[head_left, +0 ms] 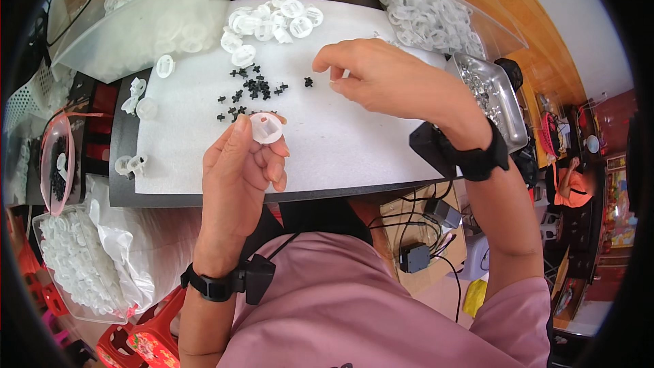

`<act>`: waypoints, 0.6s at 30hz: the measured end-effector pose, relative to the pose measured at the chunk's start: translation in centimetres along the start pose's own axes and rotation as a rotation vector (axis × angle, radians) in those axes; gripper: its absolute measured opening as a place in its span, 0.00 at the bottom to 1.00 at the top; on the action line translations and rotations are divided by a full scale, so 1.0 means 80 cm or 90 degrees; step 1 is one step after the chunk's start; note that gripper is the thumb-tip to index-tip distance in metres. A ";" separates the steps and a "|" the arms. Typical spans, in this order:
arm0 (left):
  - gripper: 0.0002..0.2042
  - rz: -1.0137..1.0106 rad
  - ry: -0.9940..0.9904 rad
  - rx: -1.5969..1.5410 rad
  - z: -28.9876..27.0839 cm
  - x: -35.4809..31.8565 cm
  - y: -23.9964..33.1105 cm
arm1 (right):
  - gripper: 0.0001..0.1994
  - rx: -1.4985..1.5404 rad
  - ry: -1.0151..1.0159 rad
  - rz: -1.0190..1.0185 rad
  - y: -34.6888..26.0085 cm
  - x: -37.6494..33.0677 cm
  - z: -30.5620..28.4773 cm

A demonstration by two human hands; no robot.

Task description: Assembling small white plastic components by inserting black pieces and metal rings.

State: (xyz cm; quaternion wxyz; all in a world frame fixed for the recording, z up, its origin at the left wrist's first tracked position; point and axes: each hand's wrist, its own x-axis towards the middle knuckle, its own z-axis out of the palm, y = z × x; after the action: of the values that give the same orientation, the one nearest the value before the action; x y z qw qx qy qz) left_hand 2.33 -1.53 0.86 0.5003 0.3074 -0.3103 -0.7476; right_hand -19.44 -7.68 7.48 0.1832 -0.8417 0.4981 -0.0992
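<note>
White plastic round fitting gripped between thumb and fingers of the left hand, over the foam sheet, toward the near edge of the table. Right hand above the sheet, thumb and index finger parted, near one black cross-shaped piece. Farther left, a loose cluster of black pieces; toward the table's far edge, a heap of white fittings; by the right edge, a metal tray.
</note>
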 end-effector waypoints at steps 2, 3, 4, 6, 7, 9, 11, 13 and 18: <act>0.21 0.005 -0.007 -0.003 -0.002 -0.001 -0.001 | 0.12 -0.054 -0.025 -0.038 0.002 0.008 0.008; 0.21 0.006 -0.004 -0.004 -0.004 -0.002 0.000 | 0.12 -0.063 -0.042 -0.007 -0.003 0.014 0.009; 0.21 0.016 -0.010 -0.024 -0.006 -0.004 0.001 | 0.12 -0.073 -0.058 0.024 -0.008 0.019 0.011; 0.21 0.026 -0.014 -0.046 -0.009 -0.004 0.002 | 0.12 -0.066 -0.032 -0.003 -0.012 0.029 0.019; 0.21 0.026 -0.004 -0.056 -0.009 -0.004 0.000 | 0.11 -0.059 -0.004 -0.029 -0.013 0.033 0.024; 0.22 0.026 0.004 -0.069 -0.010 -0.004 -0.001 | 0.11 -0.078 -0.022 -0.030 -0.019 0.036 0.038; 0.21 0.033 0.005 -0.023 -0.013 -0.004 -0.002 | 0.12 -0.125 -0.065 -0.037 -0.022 0.034 0.040; 0.21 0.028 -0.001 -0.033 -0.009 -0.003 -0.002 | 0.12 -0.090 -0.030 -0.047 -0.003 0.031 0.023; 0.21 0.012 -0.002 -0.045 -0.009 -0.003 -0.002 | 0.12 -0.130 0.029 0.088 0.058 0.018 -0.031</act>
State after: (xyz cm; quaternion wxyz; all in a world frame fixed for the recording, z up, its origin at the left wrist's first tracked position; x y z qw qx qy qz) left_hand 2.85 -1.36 0.32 0.5175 0.2857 -0.2873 -0.7537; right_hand -23.35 -11.48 7.82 0.0919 -0.8171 0.5666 -0.0543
